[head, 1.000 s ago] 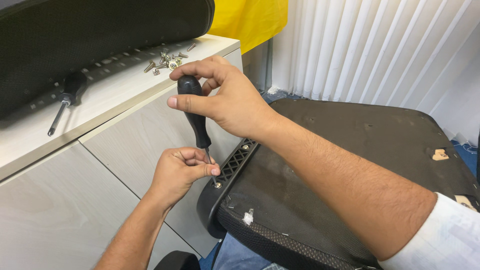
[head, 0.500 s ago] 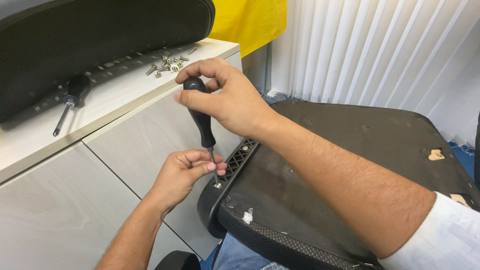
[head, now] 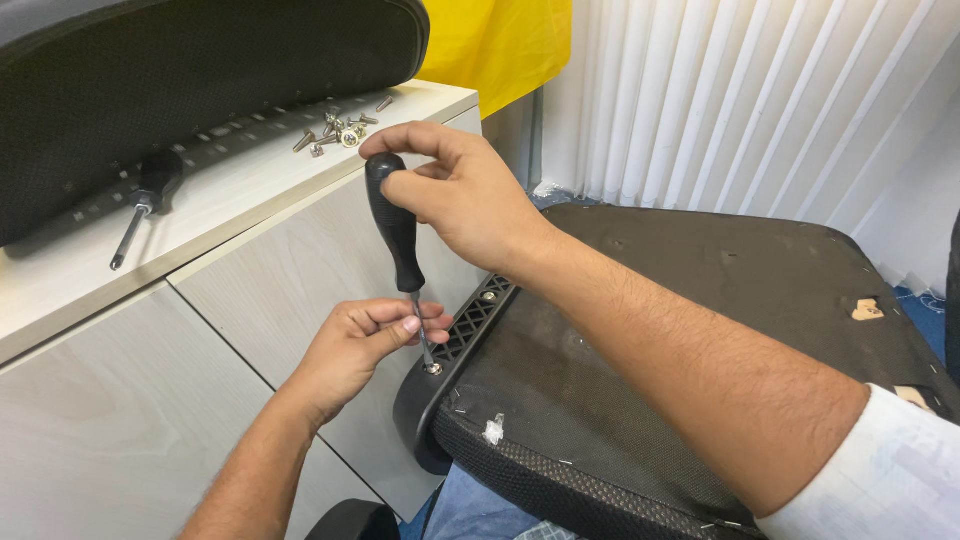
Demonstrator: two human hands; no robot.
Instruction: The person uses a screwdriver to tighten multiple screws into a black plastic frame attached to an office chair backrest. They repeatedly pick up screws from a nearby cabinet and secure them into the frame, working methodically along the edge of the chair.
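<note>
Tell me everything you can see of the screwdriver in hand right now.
The screwdriver has a black, slightly flared handle and a thin bright metal shaft. It stands nearly upright, handle tilted a little leftward, tip down on a screw at the black plastic edge of the upturned chair seat. The right hand grips the handle's top; the left hand pinches the shaft just above the tip.
</note>
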